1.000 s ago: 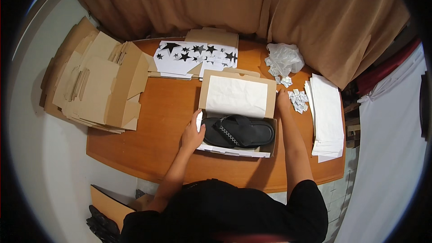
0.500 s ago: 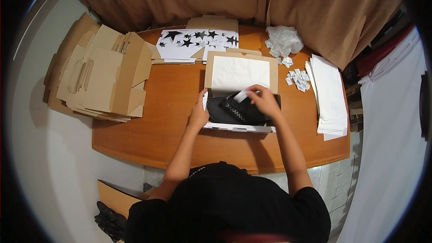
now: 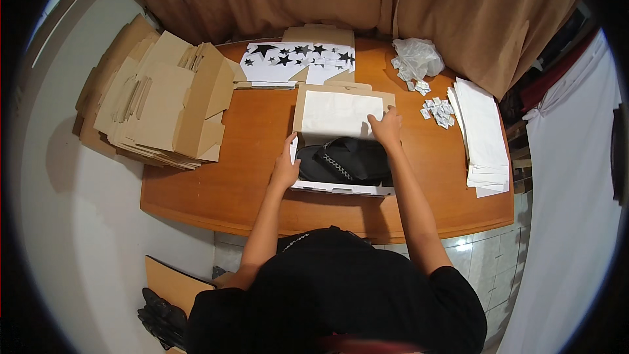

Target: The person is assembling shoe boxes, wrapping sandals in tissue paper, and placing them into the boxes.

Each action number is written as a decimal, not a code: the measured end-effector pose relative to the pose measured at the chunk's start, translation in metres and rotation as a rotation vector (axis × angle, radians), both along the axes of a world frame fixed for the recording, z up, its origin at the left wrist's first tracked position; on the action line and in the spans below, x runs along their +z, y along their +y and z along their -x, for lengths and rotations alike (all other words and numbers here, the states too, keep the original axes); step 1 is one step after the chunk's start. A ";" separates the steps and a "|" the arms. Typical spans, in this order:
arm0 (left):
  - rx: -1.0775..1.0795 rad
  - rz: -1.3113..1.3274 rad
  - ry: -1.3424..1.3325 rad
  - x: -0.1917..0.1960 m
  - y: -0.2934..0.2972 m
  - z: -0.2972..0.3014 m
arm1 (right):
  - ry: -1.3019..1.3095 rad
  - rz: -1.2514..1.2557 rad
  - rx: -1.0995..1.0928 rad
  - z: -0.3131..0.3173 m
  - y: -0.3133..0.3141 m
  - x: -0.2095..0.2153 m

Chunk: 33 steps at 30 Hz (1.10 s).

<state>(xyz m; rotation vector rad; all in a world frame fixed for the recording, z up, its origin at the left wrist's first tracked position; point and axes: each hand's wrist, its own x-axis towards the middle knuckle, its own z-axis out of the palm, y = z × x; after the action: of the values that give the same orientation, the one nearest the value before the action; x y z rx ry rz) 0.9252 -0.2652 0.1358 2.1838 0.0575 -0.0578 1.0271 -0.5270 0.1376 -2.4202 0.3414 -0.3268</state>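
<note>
An open cardboard box (image 3: 342, 190) stands on the table in front of me, white along its front wall. Inside lies black footwear (image 3: 337, 160), seemingly sandals, with pale zigzag stitching across a strap. The box's brown lid (image 3: 346, 89) is raised at the back, and a white sheet of paper (image 3: 337, 116) covers its inner face. My left hand (image 3: 285, 169) holds the box's left side wall. At the lid's right edge is my right hand (image 3: 388, 128), thumb over the inner face and fingers closed round the edge.
Flat cardboard boxes (image 3: 154, 108) are stacked at the left. Star-patterned white card (image 3: 295, 59) lies at the back. Small white sachets (image 3: 439, 111) lie to the right, near a clear plastic bag (image 3: 420, 59) and white paper sheets (image 3: 481, 137). Black items (image 3: 160, 321) sit low at the left.
My right hand has moved up from above the footwear to the lid's right edge. The small blurred white piece it held no longer shows. My left hand stays at the box's left side.
</note>
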 end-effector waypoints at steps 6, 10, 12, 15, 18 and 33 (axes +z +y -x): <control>-0.034 0.122 -0.125 -0.020 0.015 -0.004 | 0.050 -0.506 0.068 0.008 -0.003 0.013; 0.011 0.060 -0.128 0.005 0.008 -0.009 | 0.086 -0.774 0.302 0.034 -0.030 0.030; -0.005 0.071 -0.316 0.020 0.002 -0.009 | 0.028 -0.671 0.463 0.048 -0.046 0.035; -0.045 0.176 -0.342 0.042 -0.006 -0.007 | -0.003 -0.530 0.669 0.075 -0.053 0.053; -0.076 0.262 -0.348 0.043 -0.010 -0.002 | -0.016 -0.241 0.709 0.097 -0.052 0.055; -0.614 -0.272 -0.107 0.044 -0.025 0.042 | 0.140 0.128 0.877 0.134 0.019 0.040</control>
<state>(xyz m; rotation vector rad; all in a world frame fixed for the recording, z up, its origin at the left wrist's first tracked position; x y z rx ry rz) 0.8828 -0.2902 0.1797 2.3941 -0.7033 -0.2933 0.8926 -0.5085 0.1775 -2.4566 -0.6959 0.2201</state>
